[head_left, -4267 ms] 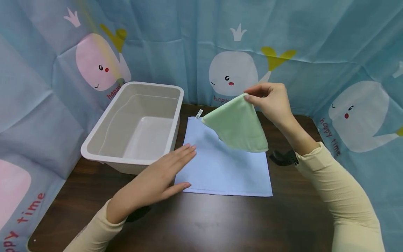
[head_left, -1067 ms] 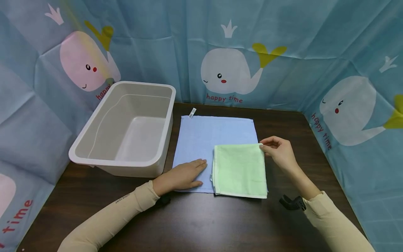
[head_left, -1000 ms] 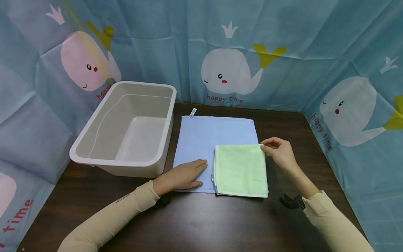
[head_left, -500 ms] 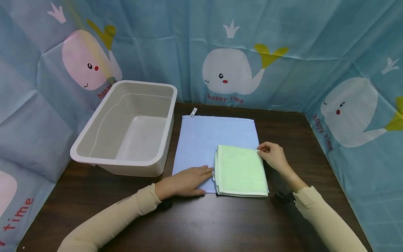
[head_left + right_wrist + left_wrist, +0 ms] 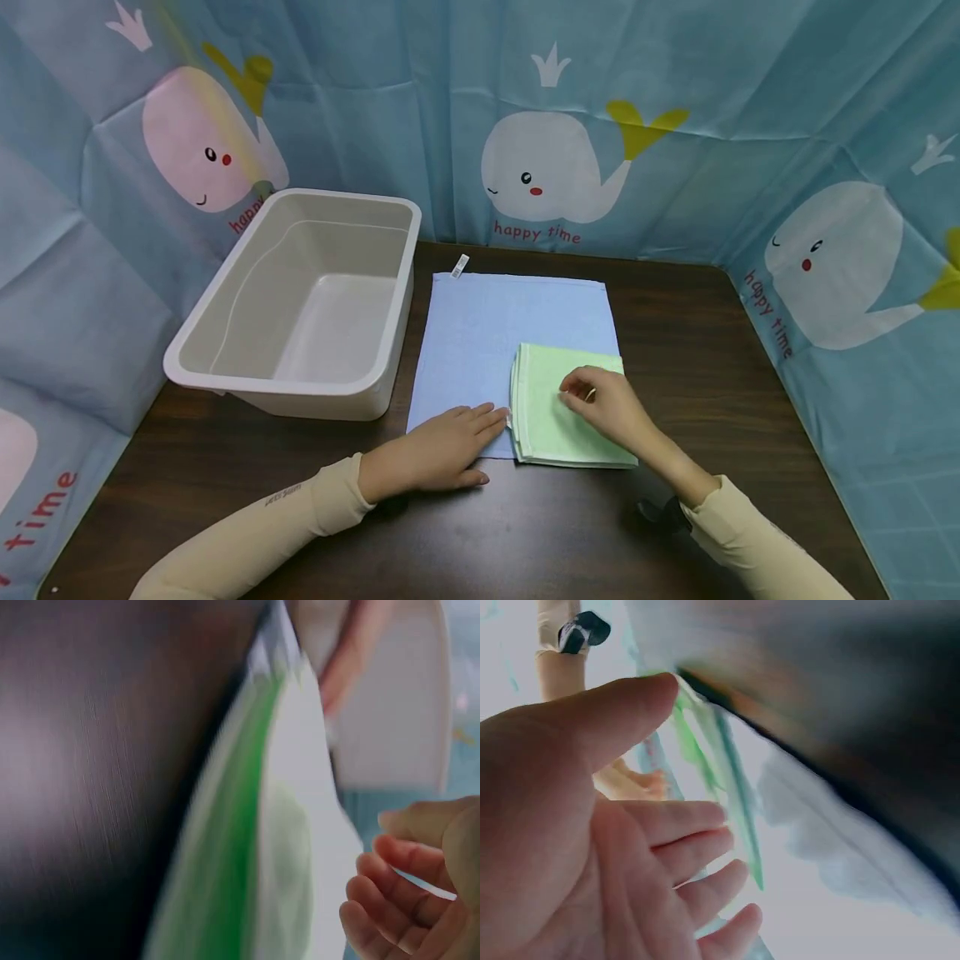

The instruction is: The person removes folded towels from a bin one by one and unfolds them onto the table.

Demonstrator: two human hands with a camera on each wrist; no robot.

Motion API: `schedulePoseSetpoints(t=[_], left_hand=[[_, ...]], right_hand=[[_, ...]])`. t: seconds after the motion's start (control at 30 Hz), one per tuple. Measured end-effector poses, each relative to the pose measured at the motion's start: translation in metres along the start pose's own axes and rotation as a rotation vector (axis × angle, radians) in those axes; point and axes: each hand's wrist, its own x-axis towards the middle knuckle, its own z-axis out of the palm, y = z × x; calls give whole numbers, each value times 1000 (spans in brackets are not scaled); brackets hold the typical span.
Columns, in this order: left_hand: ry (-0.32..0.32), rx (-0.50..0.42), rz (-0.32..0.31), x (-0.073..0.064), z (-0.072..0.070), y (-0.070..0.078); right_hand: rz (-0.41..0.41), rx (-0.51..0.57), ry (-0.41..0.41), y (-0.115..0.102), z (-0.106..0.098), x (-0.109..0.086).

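A light green towel point(image 5: 547, 437), folded into a square with several layers at its left edge, lies on the front right part of a flat blue towel point(image 5: 480, 342). My left hand point(image 5: 442, 446) rests palm down over the blue towel's front left, fingers extended with their tips at the green towel's left edge. Above the green towel hovers my right hand point(image 5: 611, 404), its fingers loosely bent and nothing between them. In the right wrist view, the layered green edge point(image 5: 225, 877) stands beside that hand's relaxed fingers point(image 5: 375, 907).
A grey plastic bin point(image 5: 292, 387) with nothing inside stands left of the towels. Both towels lie on a dark wooden table point(image 5: 517, 533). A blue curtain point(image 5: 360, 150) with whale prints closes off the back and sides. A white tag point(image 5: 460, 267) sticks out from the blue towel's back corner.
My right hand has let go of the green towel's back right corner and moved left over it. Earlier it held the towel raised; the towel now lies flat. My left hand shifted slightly.
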Motion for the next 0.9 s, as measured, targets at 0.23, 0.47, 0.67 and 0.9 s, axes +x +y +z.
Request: schedulePoseSetpoints(t=[0.23, 0.47, 0.67, 0.9], left_hand=[[-100, 7, 49, -7, -4, 12], [-113, -7, 70, -7, -3, 15], [-130, 4, 78, -7, -1, 16], [-130, 42, 115, -9, -2, 23]], right_hand=[[-203, -62, -115, -36, 30, -19], [-227, -208, -91, -36, 40, -21], [-255, -176, -55, -36, 44, -16], [-339, -285, -8, -37, 54, -15]])
